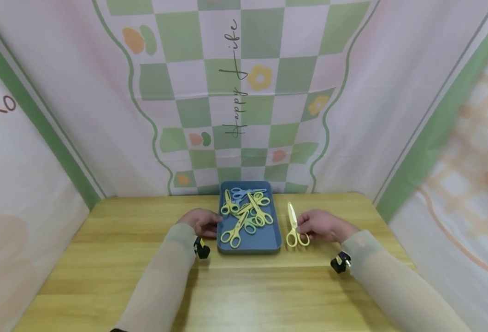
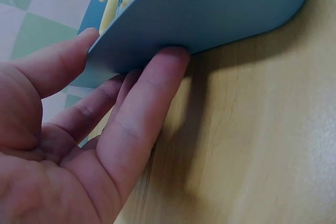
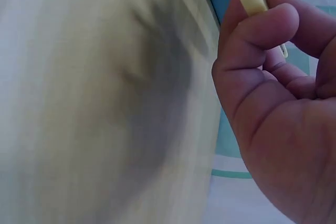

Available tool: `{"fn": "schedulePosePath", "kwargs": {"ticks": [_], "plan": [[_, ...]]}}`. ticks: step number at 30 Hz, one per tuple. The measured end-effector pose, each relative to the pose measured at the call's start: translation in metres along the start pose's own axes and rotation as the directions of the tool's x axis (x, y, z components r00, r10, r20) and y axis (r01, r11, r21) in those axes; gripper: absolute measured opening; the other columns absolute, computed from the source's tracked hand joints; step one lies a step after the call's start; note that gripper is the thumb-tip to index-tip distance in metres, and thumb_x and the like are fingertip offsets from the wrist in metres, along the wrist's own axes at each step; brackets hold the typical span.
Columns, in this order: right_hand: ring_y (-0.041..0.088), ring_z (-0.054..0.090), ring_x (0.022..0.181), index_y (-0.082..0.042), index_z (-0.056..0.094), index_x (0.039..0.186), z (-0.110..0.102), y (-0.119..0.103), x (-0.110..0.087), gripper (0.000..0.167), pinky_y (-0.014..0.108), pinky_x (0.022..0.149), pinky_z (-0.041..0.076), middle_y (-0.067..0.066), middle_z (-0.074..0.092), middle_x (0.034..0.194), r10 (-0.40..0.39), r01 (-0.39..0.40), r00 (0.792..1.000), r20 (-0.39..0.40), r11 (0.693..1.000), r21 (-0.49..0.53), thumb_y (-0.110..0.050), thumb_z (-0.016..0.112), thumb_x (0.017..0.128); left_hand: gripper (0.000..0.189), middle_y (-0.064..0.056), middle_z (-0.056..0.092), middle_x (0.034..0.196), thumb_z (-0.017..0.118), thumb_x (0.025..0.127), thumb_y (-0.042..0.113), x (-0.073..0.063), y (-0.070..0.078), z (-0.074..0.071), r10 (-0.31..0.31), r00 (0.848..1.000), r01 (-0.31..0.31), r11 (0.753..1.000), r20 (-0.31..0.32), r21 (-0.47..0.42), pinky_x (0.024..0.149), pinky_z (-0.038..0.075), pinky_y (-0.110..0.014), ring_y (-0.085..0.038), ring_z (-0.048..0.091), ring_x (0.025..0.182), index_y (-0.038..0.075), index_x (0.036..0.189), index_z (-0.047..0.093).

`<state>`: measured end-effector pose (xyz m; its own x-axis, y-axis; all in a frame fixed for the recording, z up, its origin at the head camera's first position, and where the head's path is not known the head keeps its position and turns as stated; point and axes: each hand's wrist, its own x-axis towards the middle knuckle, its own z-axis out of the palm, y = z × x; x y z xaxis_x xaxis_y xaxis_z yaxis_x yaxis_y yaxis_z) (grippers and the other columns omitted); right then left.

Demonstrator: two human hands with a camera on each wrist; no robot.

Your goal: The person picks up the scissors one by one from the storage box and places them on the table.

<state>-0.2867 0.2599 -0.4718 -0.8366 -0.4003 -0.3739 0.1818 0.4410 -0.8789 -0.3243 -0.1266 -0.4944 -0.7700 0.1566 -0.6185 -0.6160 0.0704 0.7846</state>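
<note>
The head view alone takes in both hands and the whole tray (image 1: 249,244), which sits at the back of the table (image 1: 244,295) near the cloth (image 1: 260,37). In it lies a heap of scissors (image 1: 255,207), mostly yellow, with a blue pair (image 1: 247,191) toward the far end. Just right of the tray and apart from it is a single yellow pair (image 1: 293,220), blades pointing away from the person and finger loops nearer.

The left hand (image 1: 202,222) is at the tray's left side, its fingers partly hidden in the head view. The left wrist view shows them: the thumb is near the rim, well apart from a nearly straight finger whose tip touches the outer wall low down, by the bottom edge. Other fingers reach behind it, their tips hidden.

The right hand (image 1: 320,225) pinches the single yellow pair by its side. The right wrist view shows what the head view hides, the curled fingers clamped on a yellow part; most of that pair falls outside this view. The hand's blurred shadow falls on the table beside it.
</note>
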Motion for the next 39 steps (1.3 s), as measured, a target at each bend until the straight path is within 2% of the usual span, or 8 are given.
{"fn": "schedulePosePath", "kwargs": {"ticks": [9,13,22,33,39], "plan": [[0.020,0.058,0.065,0.003,0.058,0.094,0.012,0.011,-0.020,0.012,0.026,0.056,0.048,0.018,0.065,0.078,-0.009,0.010,1.000,0.012,0.996,-0.088,-0.002,0.067,0.088,0.026,-0.023,0.068,0.100,0.070,0.091,0.002,0.002,0.000,0.001,-0.001,1.000,0.001,1.000,-0.019,-0.016,0.076,0.060,-0.042,-0.031,0.069,0.087,-0.008,0.114,0.062],[0.018,0.056,0.061,0.003,0.059,0.092,0.017,0.017,-0.030,0.012,0.026,0.053,0.047,0.017,0.064,0.074,-0.028,0.029,1.000,0.011,0.991,-0.130,-0.003,0.069,0.088,0.026,-0.023,0.068,0.100,0.069,0.091,0.002,0.002,0.000,0.001,-0.004,1.000,0.004,1.000,-0.019,-0.024,0.076,0.060,-0.042,-0.031,0.069,0.089,-0.008,0.114,0.062],[0.019,0.059,0.059,0.002,0.059,0.090,0.026,0.028,-0.052,0.012,0.025,0.050,0.049,0.016,0.064,0.072,-0.044,0.043,0.999,-0.002,0.988,-0.148,0.000,0.070,0.085,0.024,-0.023,0.068,0.099,0.070,0.091,0.002,0.003,-0.001,0.001,-0.003,1.000,0.002,1.000,-0.023,-0.023,0.076,0.060,-0.043,-0.031,0.069,0.087,-0.008,0.112,0.063],[0.017,0.056,0.051,0.000,0.058,0.083,0.035,0.033,-0.085,0.013,0.026,0.046,0.048,0.013,0.063,0.065,-0.065,0.063,0.998,-0.002,0.966,-0.251,-0.001,0.071,0.085,0.025,-0.023,0.068,0.099,0.071,0.091,0.002,0.000,0.000,0.002,0.008,0.999,-0.009,1.000,-0.032,-0.017,0.075,0.061,-0.043,-0.031,0.069,0.086,-0.008,0.112,0.063],[0.017,0.056,0.050,0.000,0.057,0.082,0.034,0.040,-0.097,0.014,0.025,0.045,0.049,0.013,0.062,0.064,-0.050,0.049,0.999,0.004,0.971,-0.234,0.001,0.070,0.084,0.025,-0.023,0.068,0.100,0.071,0.091,0.002,0.001,-0.001,0.002,0.012,0.999,-0.012,1.000,-0.035,-0.015,0.075,0.061,-0.042,-0.031,0.069,0.086,-0.008,0.112,0.063]]}}
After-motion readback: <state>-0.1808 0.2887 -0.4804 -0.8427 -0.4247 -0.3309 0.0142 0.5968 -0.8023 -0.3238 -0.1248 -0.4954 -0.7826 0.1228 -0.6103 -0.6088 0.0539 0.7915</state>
